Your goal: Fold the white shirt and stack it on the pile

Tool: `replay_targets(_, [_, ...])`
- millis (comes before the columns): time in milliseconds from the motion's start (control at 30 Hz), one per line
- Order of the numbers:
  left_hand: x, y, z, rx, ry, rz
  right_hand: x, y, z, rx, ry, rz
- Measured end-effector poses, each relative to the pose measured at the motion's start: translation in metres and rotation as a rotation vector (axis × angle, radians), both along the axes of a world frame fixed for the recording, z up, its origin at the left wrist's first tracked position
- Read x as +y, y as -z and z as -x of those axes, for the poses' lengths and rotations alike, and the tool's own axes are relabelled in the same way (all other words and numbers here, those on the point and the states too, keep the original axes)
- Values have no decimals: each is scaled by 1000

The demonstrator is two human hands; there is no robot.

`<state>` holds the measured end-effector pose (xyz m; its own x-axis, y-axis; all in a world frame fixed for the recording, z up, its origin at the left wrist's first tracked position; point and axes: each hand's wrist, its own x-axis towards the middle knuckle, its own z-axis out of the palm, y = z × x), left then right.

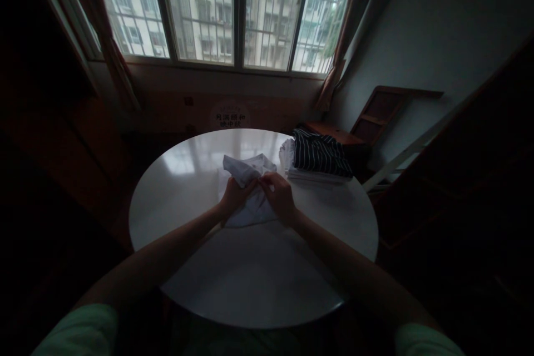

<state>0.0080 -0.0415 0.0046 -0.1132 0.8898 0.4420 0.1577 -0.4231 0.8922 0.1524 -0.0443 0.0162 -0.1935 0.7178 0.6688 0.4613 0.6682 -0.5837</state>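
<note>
A pale, light-coloured cloth garment (254,208) lies partly bunched on the round white table (183,267); its exact kind does not show. My left hand (236,194) is closed on a raised fold of it, the fingers partly hidden by the fabric. Close beside it, my right hand (278,193) pinches the same garment between thumb and fingers near the middle. The lower part of the cloth spreads flat on the tabletop beneath both wrists.
At the table's back right sits a stack of folded white cloth (287,158) with a black-and-white striped garment (321,153) on top. A wooden chair (377,117) stands beyond it by the wall. Windows (237,11) with curtains face me. The room is dim.
</note>
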Motion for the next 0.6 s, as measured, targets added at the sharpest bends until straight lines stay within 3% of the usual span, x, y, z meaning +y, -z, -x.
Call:
replay_targets(167, [6,4,5,76,-3,-32,8,1,5,133,-3,210])
replay_targets(400, [7,-1,2,-16,46,74,23,1,-2,371,-311,581])
replay_targets(600, [4,-3,-2,-120,93,149,22,3,-5,444,-371,639])
